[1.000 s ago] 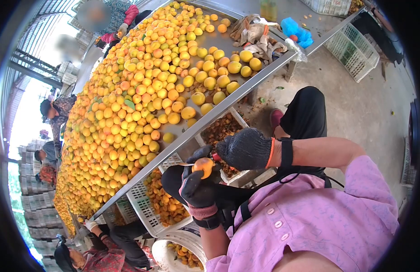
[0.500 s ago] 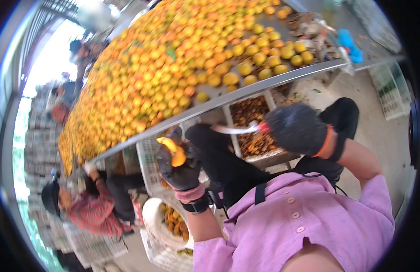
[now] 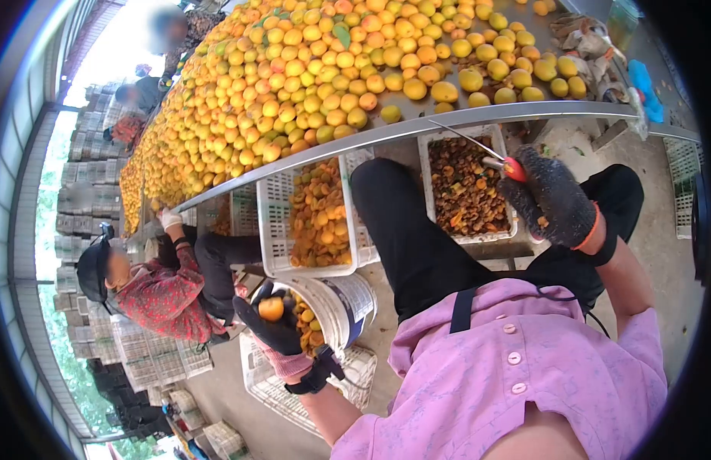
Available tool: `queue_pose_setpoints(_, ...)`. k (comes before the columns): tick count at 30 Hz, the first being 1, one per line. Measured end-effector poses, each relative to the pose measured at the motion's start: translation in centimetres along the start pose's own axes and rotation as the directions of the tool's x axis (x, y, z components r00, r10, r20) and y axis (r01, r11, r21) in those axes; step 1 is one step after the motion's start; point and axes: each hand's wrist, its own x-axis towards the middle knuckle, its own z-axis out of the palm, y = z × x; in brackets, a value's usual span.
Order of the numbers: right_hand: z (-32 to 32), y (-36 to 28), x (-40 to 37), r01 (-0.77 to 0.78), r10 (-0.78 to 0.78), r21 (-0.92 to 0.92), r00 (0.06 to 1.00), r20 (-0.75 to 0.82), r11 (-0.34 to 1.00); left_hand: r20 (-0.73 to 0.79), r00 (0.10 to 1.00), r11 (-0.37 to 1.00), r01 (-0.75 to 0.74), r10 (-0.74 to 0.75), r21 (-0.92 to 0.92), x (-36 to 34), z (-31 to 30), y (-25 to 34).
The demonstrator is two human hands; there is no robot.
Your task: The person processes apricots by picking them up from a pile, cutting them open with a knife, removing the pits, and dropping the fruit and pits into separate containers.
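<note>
My left hand (image 3: 275,326), in a dark glove with a pink cuff, is over the edge of a white bucket (image 3: 341,307) of orange fruit. An orange fruit piece (image 3: 271,309) rests against its palm, with the fingers partly spread around it. My right hand (image 3: 551,195), in a dark speckled glove, is closed on the red handle of a knife (image 3: 514,168). The thin blade points up and left, over the crate of brown scraps (image 3: 466,188) and near the metal table edge. Both hands are well apart.
A metal table (image 3: 417,121) bears a large heap of orange fruit (image 3: 294,77). Below it stands a white crate of fruit pieces (image 3: 321,215). A co-worker (image 3: 160,299) in a red patterned top sits at the left. Stacked crates (image 3: 91,222) stand behind. Brown-white crumpled material (image 3: 593,50) lies at upper right.
My left hand has moved down and left to the bucket with the fruit piece. My right hand has moved up and right, with the knife now angled upward. The camera view has shifted.
</note>
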Motion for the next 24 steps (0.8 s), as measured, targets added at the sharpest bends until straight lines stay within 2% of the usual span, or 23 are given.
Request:
queue_pose_setpoints(1,0.7,0.0,-0.1,0.144,-0.127,0.083,0.975,-0.183,0.986,0.221,0.969,0.968,0.154,-0.109,-0.199,0.7,1.8,0.3)
queue_pose_setpoints(2,-0.6,-1.2,0.5,0.075,-0.065,0.214,0.997,-0.052,0.974,0.458,0.874,0.874,0.342,-0.161,-0.345,1.4,4.3,1.0)
queue_pose_setpoints(4,-0.1,-1.7,0.6,0.190,-0.098,0.548,0.976,-0.193,0.815,0.617,0.783,0.799,0.418,-0.076,-0.432,0.4,10.4,1.5)
queue_pose_setpoints(6,-0.6,-2.2,-0.3,0.025,0.015,0.753,0.999,-0.046,0.657,0.697,0.713,0.777,0.479,-0.073,-0.408,-1.0,15.3,1.6)
queue_pose_setpoints(7,-1.0,-3.6,-0.6,0.093,0.044,0.685,0.983,-0.179,0.723,0.790,0.608,0.677,0.615,-0.080,-0.404,-1.5,17.1,1.4)
queue_pose_setpoints(8,-1.2,-4.6,-0.6,0.150,0.055,0.603,0.950,-0.308,0.784,0.823,0.555,0.618,0.691,-0.123,-0.374,-2.5,19.0,1.2)
queue_pose_setpoints(9,-1.5,-4.3,-0.5,0.266,-0.211,0.086,0.892,-0.400,0.960,0.807,0.576,0.637,0.671,-0.127,-0.379,-4.0,20.7,1.5)
queue_pose_setpoints(10,-1.4,-4.3,-0.7,0.187,-0.093,0.254,0.936,-0.340,0.949,0.787,0.602,0.657,0.648,-0.133,-0.385,-5.7,22.2,1.6)
queue_pose_setpoints(11,-1.6,-4.4,-0.9,0.112,0.002,0.384,0.959,-0.284,0.917,0.721,0.678,0.910,0.192,0.147,-0.366,-7.0,23.4,1.1)
queue_pose_setpoints(12,-1.8,-4.3,-0.8,0.034,0.090,0.511,0.972,-0.216,0.859,0.737,0.660,0.904,0.214,0.146,-0.371,-7.4,24.2,1.1)
queue_pose_setpoints(13,-1.6,-3.8,-0.4,0.178,-0.035,0.376,0.934,-0.355,0.909,0.724,0.587,0.932,-0.257,0.362,-0.257,-7.8,24.6,1.2)
queue_pose_setpoints(14,-1.8,-3.7,-0.4,0.168,-0.029,0.367,0.934,-0.355,0.915,0.738,0.424,0.723,-0.680,0.524,-0.123,-8.0,24.9,1.2)
queue_pose_setpoints(15,-1.8,-3.8,-0.6,0.028,0.098,0.470,0.965,-0.242,0.882,0.693,0.464,0.732,-0.668,0.552,-0.136,-8.1,25.4,0.3)
queue_pose_setpoints(16,-1.8,-3.8,-0.7,-0.115,0.213,0.558,0.970,-0.114,0.822,0.696,0.463,0.734,-0.665,0.549,-0.136,-8.8,25.8,0.4)
queue_pose_setpoints(17,-1.7,-4.0,-0.7,-0.174,0.270,0.595,0.960,-0.075,0.785,0.690,0.557,0.869,-0.439,0.462,-0.228,-9.8,26.3,0.6)
queue_pose_setpoints(18,-1.4,-4.0,-1.0,-0.175,0.272,0.599,0.959,-0.075,0.781,0.695,0.626,0.933,-0.184,0.354,-0.310,-10.3,26.6,0.7)
queue_pose_setpoints(19,-0.8,-3.8,-1.3,-0.192,0.308,0.619,0.948,-0.085,0.762,0.697,0.625,0.934,-0.187,0.352,-0.304,-10.1,26.5,0.6)
queue_pose_setpoints(21,0.3,-3.3,-1.9,-0.209,0.351,0.647,0.932,-0.096,0.733,0.731,0.409,0.769,-0.590,0.546,-0.244,-9.6,26.2,0.2)
queue_pose_setpoints(22,0.9,-3.0,-2.1,-0.164,0.331,0.610,0.928,-0.171,0.775,0.737,0.403,0.769,-0.593,0.542,-0.241,-10.0,26.4,0.4)
queue_pose_setpoints(23,1.2,-2.8,-2.4,-0.123,0.309,0.567,0.919,-0.245,0.814,0.735,0.589,0.942,-0.220,0.334,-0.253,-10.7,26.6,0.9)
queue_pose_setpoints(24,1.3,-2.8,-2.6,-0.125,0.317,0.573,0.915,-0.249,0.810,0.735,0.675,0.946,0.191,0.067,-0.261,-11.1,26.8,1.2)
